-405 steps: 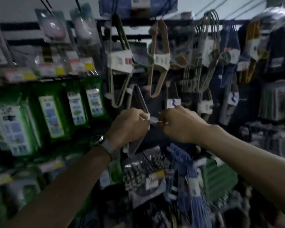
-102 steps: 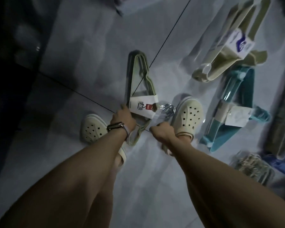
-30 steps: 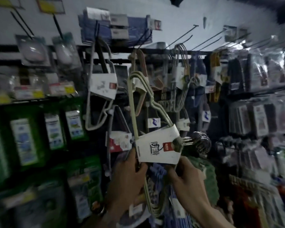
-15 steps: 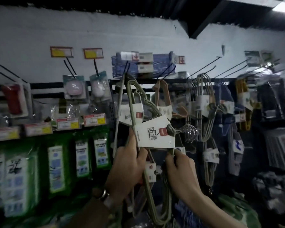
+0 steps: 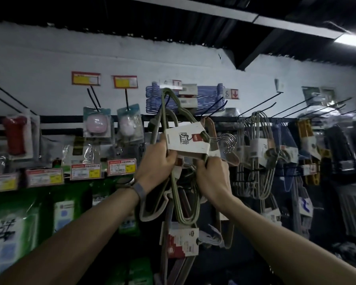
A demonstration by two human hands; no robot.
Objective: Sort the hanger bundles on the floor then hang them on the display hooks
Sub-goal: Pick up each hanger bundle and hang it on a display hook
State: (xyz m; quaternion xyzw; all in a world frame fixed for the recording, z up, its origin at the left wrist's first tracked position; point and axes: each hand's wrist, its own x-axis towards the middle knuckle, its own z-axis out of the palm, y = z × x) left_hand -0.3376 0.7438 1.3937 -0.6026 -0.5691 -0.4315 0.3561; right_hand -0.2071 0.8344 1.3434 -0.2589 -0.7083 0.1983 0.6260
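Against a dim shop wall of pegged goods, left hand (image 5: 159, 161) and right hand (image 5: 214, 174) grip an olive hanger bundle (image 5: 186, 140), best steadied while threading onto a display hook (image 5: 213, 106).

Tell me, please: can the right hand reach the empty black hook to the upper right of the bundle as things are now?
Probably not yet. The right hand is shut on the green hanger bundle, as is the left hand. The empty black hook itself looks unobstructed, above and right.

Dim shop, pale wall (image 5: 49, 58), dark ceiling (image 5: 173, 15)
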